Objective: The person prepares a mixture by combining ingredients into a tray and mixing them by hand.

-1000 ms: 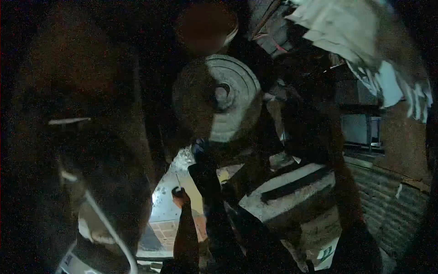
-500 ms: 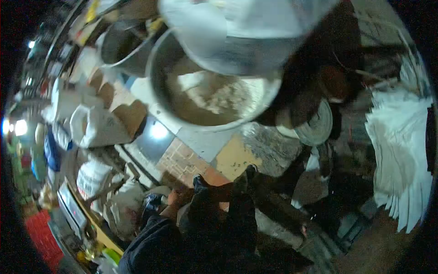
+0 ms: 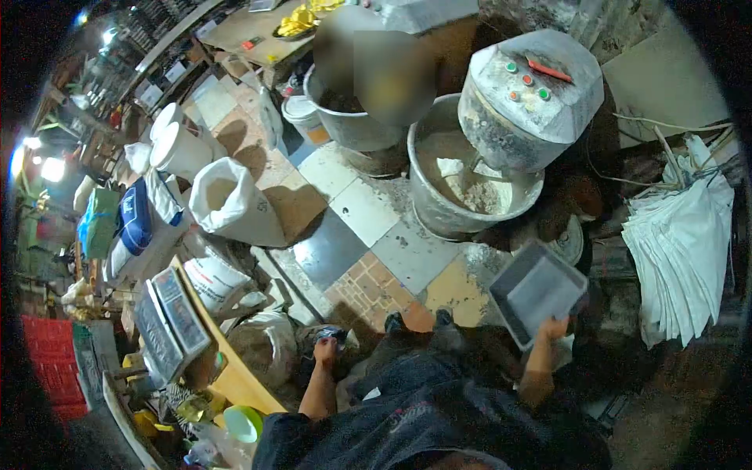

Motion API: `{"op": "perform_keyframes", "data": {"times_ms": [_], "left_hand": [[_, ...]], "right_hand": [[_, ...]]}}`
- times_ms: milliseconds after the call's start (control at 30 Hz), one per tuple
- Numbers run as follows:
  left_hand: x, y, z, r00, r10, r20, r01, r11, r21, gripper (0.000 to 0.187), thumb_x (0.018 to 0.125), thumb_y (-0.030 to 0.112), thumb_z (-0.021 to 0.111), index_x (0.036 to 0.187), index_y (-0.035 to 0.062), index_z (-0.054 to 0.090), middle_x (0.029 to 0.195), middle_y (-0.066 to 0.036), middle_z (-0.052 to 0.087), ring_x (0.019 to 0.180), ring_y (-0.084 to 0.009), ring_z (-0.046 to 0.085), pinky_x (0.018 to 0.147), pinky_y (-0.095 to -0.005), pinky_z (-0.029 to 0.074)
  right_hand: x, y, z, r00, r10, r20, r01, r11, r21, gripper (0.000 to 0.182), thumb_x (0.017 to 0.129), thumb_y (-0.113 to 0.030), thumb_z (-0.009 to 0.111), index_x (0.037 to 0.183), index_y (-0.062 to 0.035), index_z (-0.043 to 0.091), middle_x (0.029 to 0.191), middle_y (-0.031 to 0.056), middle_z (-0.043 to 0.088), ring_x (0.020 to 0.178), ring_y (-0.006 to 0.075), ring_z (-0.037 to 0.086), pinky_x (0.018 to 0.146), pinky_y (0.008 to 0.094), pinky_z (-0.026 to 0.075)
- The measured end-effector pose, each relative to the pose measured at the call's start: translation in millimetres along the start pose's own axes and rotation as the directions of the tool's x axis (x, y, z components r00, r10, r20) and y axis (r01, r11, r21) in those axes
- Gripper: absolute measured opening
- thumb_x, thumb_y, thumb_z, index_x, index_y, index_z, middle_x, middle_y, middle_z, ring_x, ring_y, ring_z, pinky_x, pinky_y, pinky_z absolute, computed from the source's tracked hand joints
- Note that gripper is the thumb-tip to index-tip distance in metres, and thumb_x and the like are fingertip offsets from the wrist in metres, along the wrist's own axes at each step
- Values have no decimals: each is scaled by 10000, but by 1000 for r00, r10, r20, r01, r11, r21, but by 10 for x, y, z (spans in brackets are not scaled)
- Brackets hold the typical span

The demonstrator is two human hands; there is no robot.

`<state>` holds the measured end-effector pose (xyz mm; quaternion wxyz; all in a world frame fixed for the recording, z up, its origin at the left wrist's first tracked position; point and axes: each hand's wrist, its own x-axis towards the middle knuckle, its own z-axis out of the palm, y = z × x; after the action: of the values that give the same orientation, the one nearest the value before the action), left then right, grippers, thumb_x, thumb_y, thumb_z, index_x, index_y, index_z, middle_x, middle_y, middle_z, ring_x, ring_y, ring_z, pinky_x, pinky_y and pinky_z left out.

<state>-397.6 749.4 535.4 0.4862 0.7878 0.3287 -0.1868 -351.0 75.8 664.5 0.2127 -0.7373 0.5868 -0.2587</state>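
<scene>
My right hand (image 3: 554,329) grips the near edge of a grey rectangular plastic tub (image 3: 539,294), its fingers closed over the rim. The tub is tilted in front of the mixer bowl (image 3: 427,200), which holds pale, lumpy dough (image 3: 489,196). To the left, my left hand (image 3: 325,354) is closed beside the sacks, at a small dark, bluish shiny thing (image 3: 333,335) that I cannot identify. The mixer head (image 3: 533,102) with green and red buttons overhangs the bowl.
A second metal bowl (image 3: 364,129) stands beyond, partly hidden by a blurred patch. An open white sack (image 3: 247,211) and buckets (image 3: 180,149) stand left. A scale (image 3: 172,321) sits on a yellow-edged table (image 3: 227,345). White sacks (image 3: 681,243) hang at right.
The view has swung up and sharpened, showing more of the room and the whole mixer head. My right hand, low and dim before, is now raised with the grey tub.
</scene>
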Motion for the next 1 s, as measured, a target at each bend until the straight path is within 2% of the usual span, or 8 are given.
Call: {"op": "perform_keyframes", "data": {"times_ms": [100,167,333,433,533,633,700,1000], "left_hand": [[157,-483,-189,963,-111,-246,67,981,-181,276,789,297,609,911,52,645,846,-103,652,774,-212,611,708,-338,475],[56,-720,-179,963,-154,-219,63,925,-375,279,780,296,616,910,51,645,838,-100,648,758,-194,607,693,-337,473],[-574,-737,66,947,-266,-182,169,891,-420,293,820,318,591,949,61,646,816,-87,642,688,-185,599,646,-340,473],[-1192,-527,202,929,-319,-188,313,948,-62,315,829,317,573,999,63,649,850,-126,655,727,-237,621,645,-370,482],[-1637,-363,382,816,-567,-115,546,821,-169,301,843,300,559,1005,64,654,851,-128,656,709,-246,612,622,-372,476],[-1613,-704,535,818,-570,-80,556,818,-145,295,850,294,550,1002,64,656,842,-124,655,688,-240,600,616,-368,469],[-1519,-773,560,815,-575,-65,564,815,-136,292,855,290,544,1001,64,658,836,-122,654,674,-236,591,611,-366,465],[-990,-658,380,944,-322,-75,285,908,-306,262,869,275,529,971,76,665,819,-108,643,653,-225,561,615,-366,446]], "right_hand": [[187,-54,820,925,-362,-118,355,932,-79,441,733,-161,664,1125,19,571,1003,218,635,882,358,629,786,404,501],[-108,-924,490,964,-45,261,81,988,-129,441,861,-185,553,1271,-35,493,1249,193,527,1118,362,519,940,479,443],[40,-908,-8,891,292,348,-295,954,-44,458,893,-255,485,1313,-74,454,1266,180,515,1130,351,515,962,475,424],[478,-186,311,961,240,134,-239,971,-24,460,819,-284,626,1203,-51,524,1163,171,573,972,342,594,810,436,496],[568,-20,323,991,107,83,-96,986,-136,467,801,-289,672,1177,-43,544,1143,167,587,942,334,614,767,424,517],[280,-453,62,956,-76,285,146,962,-230,457,879,-188,572,1308,-79,457,1264,158,521,1069,349,553,911,438,459],[266,-424,355,931,-328,161,364,873,-324,402,871,-156,566,1252,-50,493,1208,182,547,1030,358,569,872,448,468],[-382,-1582,-38,860,-88,503,95,995,11,360,818,-146,594,1139,11,547,1128,215,572,1014,371,572,854,461,458]]}}
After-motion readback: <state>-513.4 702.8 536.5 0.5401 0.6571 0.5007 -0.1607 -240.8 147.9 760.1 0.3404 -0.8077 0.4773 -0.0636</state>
